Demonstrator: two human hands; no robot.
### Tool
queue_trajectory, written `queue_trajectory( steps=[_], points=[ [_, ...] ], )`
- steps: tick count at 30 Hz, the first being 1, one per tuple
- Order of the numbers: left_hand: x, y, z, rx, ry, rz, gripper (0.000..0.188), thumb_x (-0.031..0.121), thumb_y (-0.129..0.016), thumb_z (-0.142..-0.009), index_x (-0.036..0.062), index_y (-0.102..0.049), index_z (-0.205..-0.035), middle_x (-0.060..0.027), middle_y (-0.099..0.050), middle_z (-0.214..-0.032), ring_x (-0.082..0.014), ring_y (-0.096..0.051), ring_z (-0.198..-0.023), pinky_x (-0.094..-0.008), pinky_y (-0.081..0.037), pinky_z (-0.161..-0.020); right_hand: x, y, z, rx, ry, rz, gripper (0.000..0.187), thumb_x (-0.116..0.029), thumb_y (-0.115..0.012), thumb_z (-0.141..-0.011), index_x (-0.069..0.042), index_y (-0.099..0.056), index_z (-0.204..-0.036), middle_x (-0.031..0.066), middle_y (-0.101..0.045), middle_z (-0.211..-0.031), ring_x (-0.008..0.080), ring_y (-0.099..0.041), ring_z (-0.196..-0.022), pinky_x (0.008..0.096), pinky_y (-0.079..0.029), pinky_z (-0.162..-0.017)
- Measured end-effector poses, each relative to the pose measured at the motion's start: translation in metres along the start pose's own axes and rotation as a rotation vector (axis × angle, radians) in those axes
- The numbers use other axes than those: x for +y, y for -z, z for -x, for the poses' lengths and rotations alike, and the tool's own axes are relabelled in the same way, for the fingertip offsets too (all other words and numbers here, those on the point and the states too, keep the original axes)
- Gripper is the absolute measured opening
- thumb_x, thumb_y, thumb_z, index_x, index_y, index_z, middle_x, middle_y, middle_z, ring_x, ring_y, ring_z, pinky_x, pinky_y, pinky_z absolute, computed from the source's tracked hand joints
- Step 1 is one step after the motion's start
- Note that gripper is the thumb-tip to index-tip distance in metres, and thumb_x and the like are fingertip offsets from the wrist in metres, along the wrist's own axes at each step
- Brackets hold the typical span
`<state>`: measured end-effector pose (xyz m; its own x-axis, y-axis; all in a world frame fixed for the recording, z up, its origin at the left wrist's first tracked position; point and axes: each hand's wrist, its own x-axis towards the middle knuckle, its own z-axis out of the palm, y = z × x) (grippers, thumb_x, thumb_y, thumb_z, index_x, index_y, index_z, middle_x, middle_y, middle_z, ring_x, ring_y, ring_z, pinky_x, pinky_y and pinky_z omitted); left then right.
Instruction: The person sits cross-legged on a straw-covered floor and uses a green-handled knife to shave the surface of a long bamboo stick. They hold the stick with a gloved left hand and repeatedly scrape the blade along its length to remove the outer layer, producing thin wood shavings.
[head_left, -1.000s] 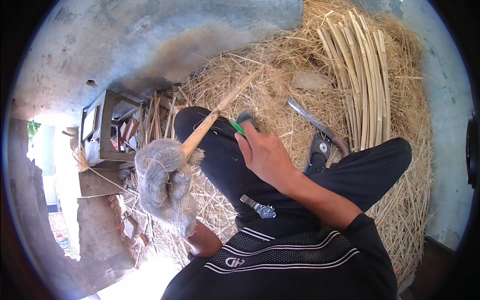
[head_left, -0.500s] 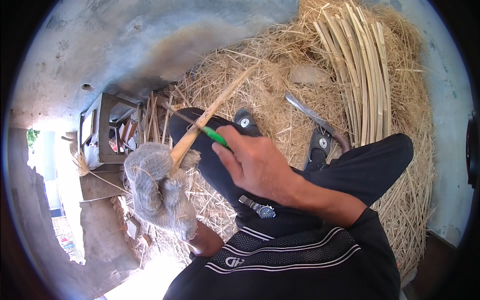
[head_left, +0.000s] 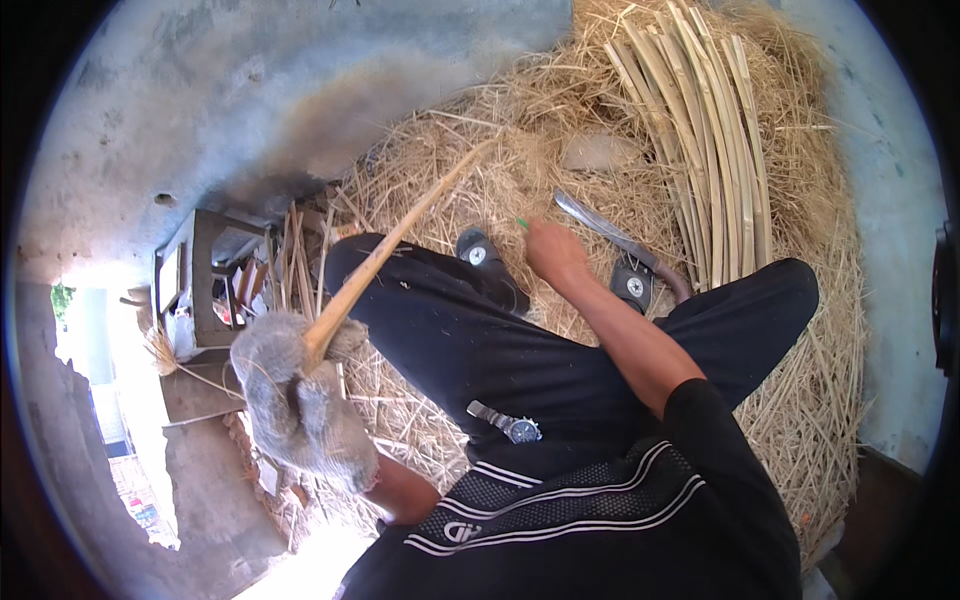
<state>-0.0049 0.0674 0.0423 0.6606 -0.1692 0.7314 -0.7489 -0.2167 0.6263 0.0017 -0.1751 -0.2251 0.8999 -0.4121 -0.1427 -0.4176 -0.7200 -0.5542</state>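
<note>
My left hand (head_left: 300, 405), in a grey knitted glove, is closed round the lower end of a long, tapering wooden strip (head_left: 390, 245). The strip slants up and away over my left knee, its thin tip above the straw. Stretched forward and bare, my right hand (head_left: 556, 252) is closed on a green-handled knife. Only a bit of its green handle (head_left: 523, 223) shows; the blade cannot be made out. That hand is apart from the strip, between my shoes. A machete (head_left: 610, 225) with a curved blade and brown handle lies just right of it.
A bundle of long pale strips (head_left: 715, 150) lies on the straw (head_left: 480, 115) at the far right. On my lap rests a wristwatch (head_left: 521, 430). A grey frame-like stand (head_left: 190, 270) with wood scraps is at left. Walls (head_left: 300, 80) bound the far and right sides.
My right hand has moved forward, taking the green-handled knife off the strip, which its blade crossed before. My left hand and the strip have shifted slightly left and nearer.
</note>
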Motion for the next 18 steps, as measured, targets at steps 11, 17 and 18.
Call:
queue_trajectory(
  steps=[11,17,18],
  points=[
    [0.001,0.003,0.015,0.05,0.07,0.098,0.038,0.027,-0.074,-0.086,-0.0042,-0.061,-0.106,-0.0153,-0.059,-0.101,-0.0272,-0.062,-0.091,-0.0354,-0.061,-0.073,-0.138,0.167,0.126,-0.007,0.592,-0.774,0.023,-0.021,-0.063,-0.097,-0.002,-0.055,-0.106,0.0177,-0.062,-0.07,0.0375,-0.063,-0.057,0.0443,-0.048,-0.051],
    [0.016,0.002,0.004,0.035,0.204,0.228,0.031,0.017,-0.077,-0.08,-0.0022,-0.064,-0.1,-0.0118,-0.062,-0.099,-0.0261,-0.062,-0.094,-0.0378,-0.054,-0.083,-0.16,0.155,0.155,0.092,0.6,-0.679,0.02,-0.015,-0.066,-0.093,-0.002,-0.051,-0.098,0.0149,-0.06,-0.069,0.0328,-0.063,-0.057,0.0414,-0.047,-0.046],
    [0.015,0.0,0.004,0.048,0.188,0.253,0.031,0.017,-0.078,-0.08,-0.0018,-0.064,-0.1,-0.0119,-0.062,-0.099,-0.0263,-0.062,-0.095,-0.0379,-0.054,-0.083,-0.16,0.152,0.149,0.045,0.52,-0.682,0.018,-0.013,-0.065,-0.093,-0.002,-0.05,-0.095,0.0154,-0.059,-0.066,0.0338,-0.062,-0.055,0.0423,-0.047,-0.046]
  ],
)
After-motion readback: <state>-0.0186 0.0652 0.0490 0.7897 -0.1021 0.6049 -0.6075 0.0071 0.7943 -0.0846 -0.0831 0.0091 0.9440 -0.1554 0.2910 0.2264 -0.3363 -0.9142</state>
